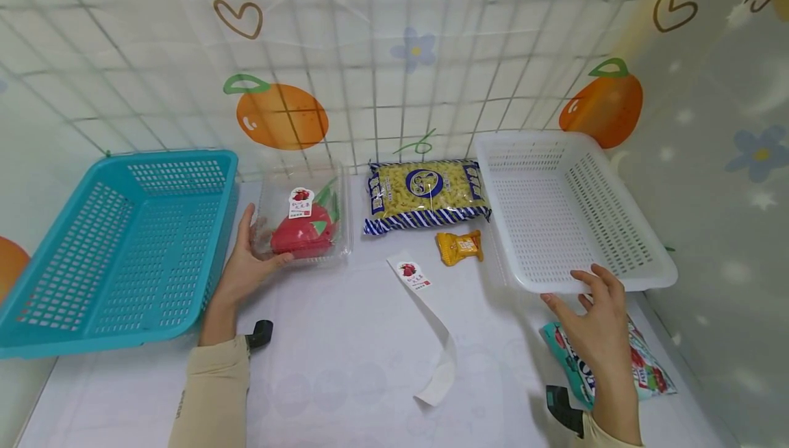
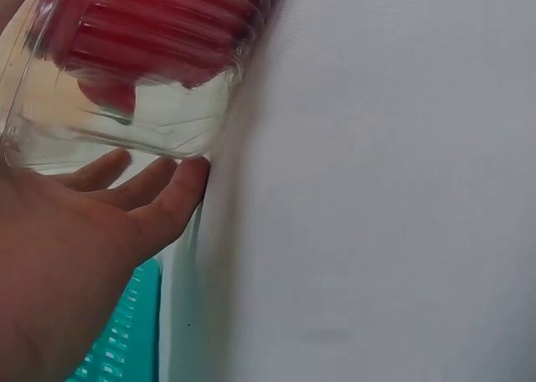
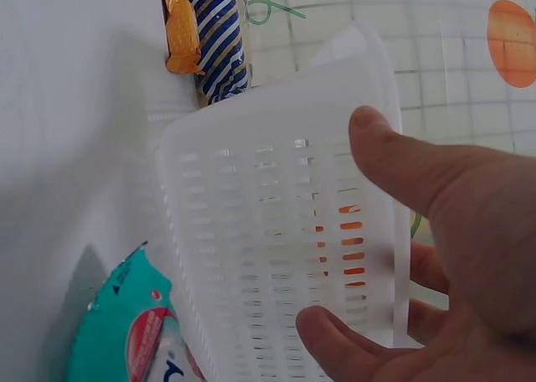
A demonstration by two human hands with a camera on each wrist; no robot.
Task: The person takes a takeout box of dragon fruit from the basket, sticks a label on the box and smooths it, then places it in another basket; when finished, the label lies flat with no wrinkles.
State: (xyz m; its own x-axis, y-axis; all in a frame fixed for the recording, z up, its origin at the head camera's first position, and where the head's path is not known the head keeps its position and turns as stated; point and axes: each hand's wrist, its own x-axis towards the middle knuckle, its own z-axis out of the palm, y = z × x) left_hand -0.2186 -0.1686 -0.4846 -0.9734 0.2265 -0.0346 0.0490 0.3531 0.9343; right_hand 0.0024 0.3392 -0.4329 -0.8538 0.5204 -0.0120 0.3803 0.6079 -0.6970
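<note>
My left hand holds the near left corner of a clear plastic box. Its thumb lies at the front edge and its fingers against the left side. Inside the box is a red dragon fruit with green leaf tips, and a label sticker is on the lid. My right hand grips the near rim of a white basket, some fingers over the rim and the thumb outside. In the right wrist view the white basket's wall stands between thumb and fingers.
A teal basket stands at left. Between box and white basket lie a pasta bag and an orange-wrapped snack. A curling paper strip bears one sticker. A green packet lies partly under my right arm.
</note>
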